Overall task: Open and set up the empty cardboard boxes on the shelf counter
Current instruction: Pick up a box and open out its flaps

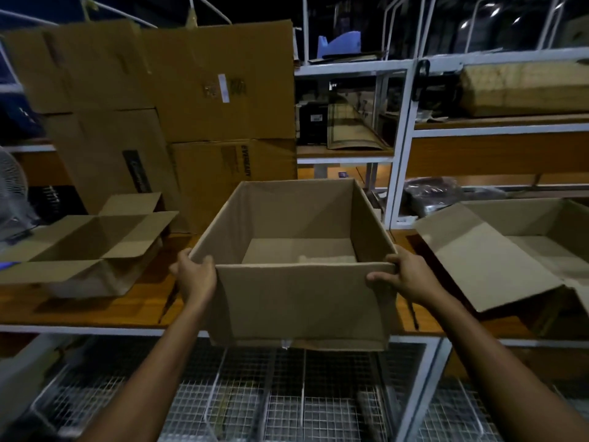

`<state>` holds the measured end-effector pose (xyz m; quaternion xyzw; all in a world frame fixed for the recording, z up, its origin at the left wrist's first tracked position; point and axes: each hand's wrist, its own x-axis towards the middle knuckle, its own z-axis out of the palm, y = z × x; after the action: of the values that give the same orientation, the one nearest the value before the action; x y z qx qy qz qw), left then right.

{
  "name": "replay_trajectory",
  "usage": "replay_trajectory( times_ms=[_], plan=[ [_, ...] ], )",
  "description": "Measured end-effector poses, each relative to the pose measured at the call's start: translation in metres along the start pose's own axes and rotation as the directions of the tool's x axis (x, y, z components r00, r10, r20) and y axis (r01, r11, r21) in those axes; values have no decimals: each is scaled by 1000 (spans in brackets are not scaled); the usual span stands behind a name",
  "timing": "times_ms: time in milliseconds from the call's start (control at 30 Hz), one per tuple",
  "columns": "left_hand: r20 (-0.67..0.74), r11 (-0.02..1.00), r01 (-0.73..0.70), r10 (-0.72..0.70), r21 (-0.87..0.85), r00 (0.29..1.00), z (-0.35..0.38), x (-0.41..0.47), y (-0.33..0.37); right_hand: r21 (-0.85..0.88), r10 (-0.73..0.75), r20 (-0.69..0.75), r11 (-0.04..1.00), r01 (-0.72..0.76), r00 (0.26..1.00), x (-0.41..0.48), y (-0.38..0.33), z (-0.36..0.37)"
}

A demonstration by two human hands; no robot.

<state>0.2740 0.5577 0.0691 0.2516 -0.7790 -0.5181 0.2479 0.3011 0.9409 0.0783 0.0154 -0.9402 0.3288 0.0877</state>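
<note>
An open, empty cardboard box (299, 301) is held in the middle of the view, its near part hanging past the front edge of the wooden shelf counter (143, 301). My left hand (194, 275) grips its near left corner, fingers over the rim. My right hand (404, 275) grips the near right corner the same way. A second open box (92, 250) with its flaps spread lies on the counter to the left. A third open box (510, 250) with a wide flap folded out sits on the counter to the right.
Tall closed cardboard boxes (204, 90) are stacked at the back left. White metal shelving (404, 148) stands behind to the right with assorted goods. A fan (12, 193) is at the far left. Wire baskets (287, 406) fill the level below the counter.
</note>
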Motion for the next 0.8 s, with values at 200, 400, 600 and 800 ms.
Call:
replay_trajectory(
  times_ms=[200,400,600,800],
  plan=[
    [159,986,-96,74,137,984,2,11,-8,-112,57,-104,991,-69,993,3,3,24],
    [150,857,-236,187,457,971,10,-7,-11,-209,87,-151,971,-118,985,-7,-1,26],
    [394,683,-725,645,88,655,57,-80,30,-166,40,-203,983,-75,978,-49,-2,10],
    [446,670,-684,727,-290,522,75,-188,83,-33,32,-414,998,-51,909,-124,13,-35]
  ],
)
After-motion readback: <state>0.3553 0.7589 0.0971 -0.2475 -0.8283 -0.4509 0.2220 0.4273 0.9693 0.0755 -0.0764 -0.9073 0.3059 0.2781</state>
